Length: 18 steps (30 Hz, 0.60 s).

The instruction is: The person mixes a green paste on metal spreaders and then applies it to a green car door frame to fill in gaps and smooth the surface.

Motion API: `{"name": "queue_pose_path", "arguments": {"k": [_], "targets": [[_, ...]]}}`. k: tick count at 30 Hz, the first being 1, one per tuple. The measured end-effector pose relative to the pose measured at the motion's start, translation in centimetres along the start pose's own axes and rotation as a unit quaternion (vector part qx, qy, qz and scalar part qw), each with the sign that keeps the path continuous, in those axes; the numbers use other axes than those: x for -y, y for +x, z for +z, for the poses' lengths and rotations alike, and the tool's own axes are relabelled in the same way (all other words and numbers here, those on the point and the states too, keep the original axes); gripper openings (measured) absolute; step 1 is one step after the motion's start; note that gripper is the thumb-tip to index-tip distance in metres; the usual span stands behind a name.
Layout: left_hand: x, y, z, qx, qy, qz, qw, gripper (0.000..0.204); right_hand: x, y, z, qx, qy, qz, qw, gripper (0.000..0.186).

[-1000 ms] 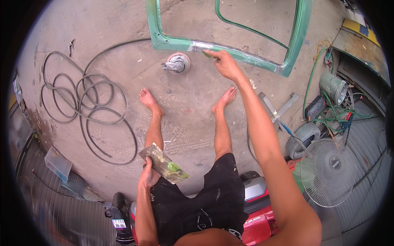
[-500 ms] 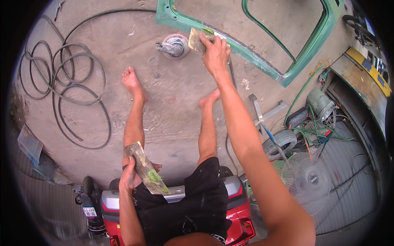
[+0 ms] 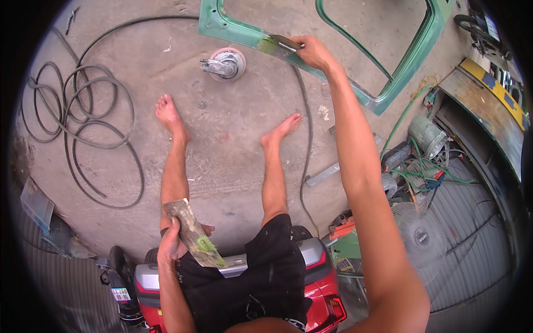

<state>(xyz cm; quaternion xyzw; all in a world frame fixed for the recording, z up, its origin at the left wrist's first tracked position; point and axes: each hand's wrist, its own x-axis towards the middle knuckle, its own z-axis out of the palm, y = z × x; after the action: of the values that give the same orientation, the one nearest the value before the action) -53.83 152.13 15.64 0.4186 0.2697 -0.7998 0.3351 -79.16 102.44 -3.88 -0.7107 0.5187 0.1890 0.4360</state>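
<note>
My left hand (image 3: 169, 247) is closed around a flat, stained mixing board (image 3: 195, 233) above my left thigh. A dab of bright green putty (image 3: 204, 244) lies on the lower part of that board. Far ahead, my right hand (image 3: 316, 54) grips a thin putty spreader (image 3: 286, 42), seen nearly edge-on. Its blade meets the lower rail of a green vehicle door frame (image 3: 230, 30). Beside the blade a green putty smear (image 3: 266, 45) shows on the rail. The fingertips of my right hand are partly hidden behind the hand.
A round sander (image 3: 226, 65) lies on the concrete between my feet and the frame. Coiled black hose (image 3: 139, 166) spreads at left. To the right are a fan (image 3: 420, 238), a metal can (image 3: 427, 137) and tangled green cords. A red vehicle (image 3: 322, 288) stands behind my legs.
My right hand has moved right along the rail, and the spreader has turned from broad face to edge-on. Green putty now shows on the rail. The left hand keeps its hold on the board.
</note>
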Motion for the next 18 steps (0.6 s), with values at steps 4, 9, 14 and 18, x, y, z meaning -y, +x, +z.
{"name": "queue_pose_path", "arguments": {"k": [4,9,14,18], "targets": [[0.7,0.5,-0.8,-0.002,0.003,-0.008,1.000,0.085,-0.9,1.1,0.3,0.017,0.015,0.005,1.000,0.058],[0.7,0.4,-0.9,-0.003,0.012,-0.005,1.000,0.086,-0.4,0.9,1.5,0.006,-0.008,-0.023,1.000,0.061],[0.6,0.2,-1.3,0.034,0.012,0.002,0.999,0.086,0.9,-1.8,6.7,-0.157,-0.121,-0.044,0.979,0.050],[0.7,0.3,-1.9,0.055,-0.001,0.001,0.998,0.084,1.2,-5.1,12.2,-0.284,-0.168,-0.064,0.942,0.052]]}}
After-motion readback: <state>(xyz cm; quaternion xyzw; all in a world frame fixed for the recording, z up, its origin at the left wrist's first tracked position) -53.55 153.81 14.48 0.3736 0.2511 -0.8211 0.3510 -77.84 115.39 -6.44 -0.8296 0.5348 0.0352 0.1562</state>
